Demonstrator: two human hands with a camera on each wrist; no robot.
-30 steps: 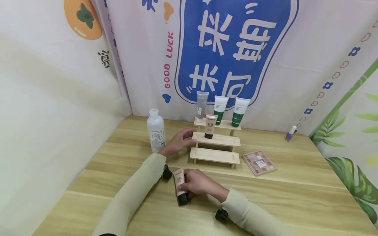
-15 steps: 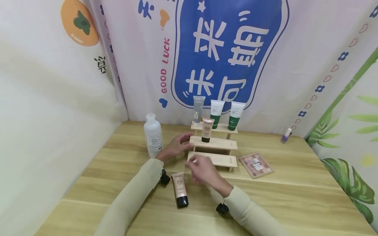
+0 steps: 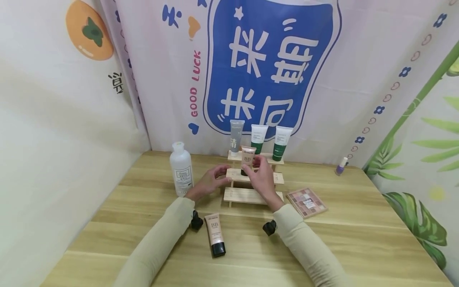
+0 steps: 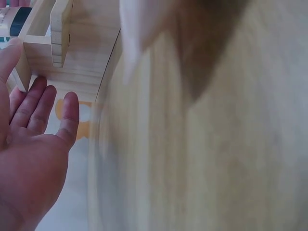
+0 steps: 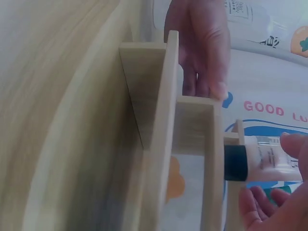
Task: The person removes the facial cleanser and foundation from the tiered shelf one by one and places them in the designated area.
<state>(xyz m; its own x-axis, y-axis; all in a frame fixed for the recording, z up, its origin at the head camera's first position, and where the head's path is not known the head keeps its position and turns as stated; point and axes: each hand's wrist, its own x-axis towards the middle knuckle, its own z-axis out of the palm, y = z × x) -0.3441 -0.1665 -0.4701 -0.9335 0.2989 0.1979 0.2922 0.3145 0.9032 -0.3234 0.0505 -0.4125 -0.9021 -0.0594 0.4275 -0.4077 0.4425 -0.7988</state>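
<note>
A three-tier wooden stand is set toward the back of the table. On its middle tier a small beige BB cream tube stands cap down, and my right hand grips it, thumb in front and fingers along its right side. My left hand touches the stand's left end: the thumb tip meets the middle shelf's edge, the other fingers extended beside the side board. A larger BB cream tube with a black cap lies on the table in front of the stand.
A grey tube and two white-and-green tubes stand on the top tier. Left of the stand is a white bottle; to its right lie an eyeshadow palette and a purple nail polish bottle. Printed curtains hang behind.
My right hand has let go of the larger BB cream tube and moved up to the small one on the stand. The left hand stays at the stand's left end.
</note>
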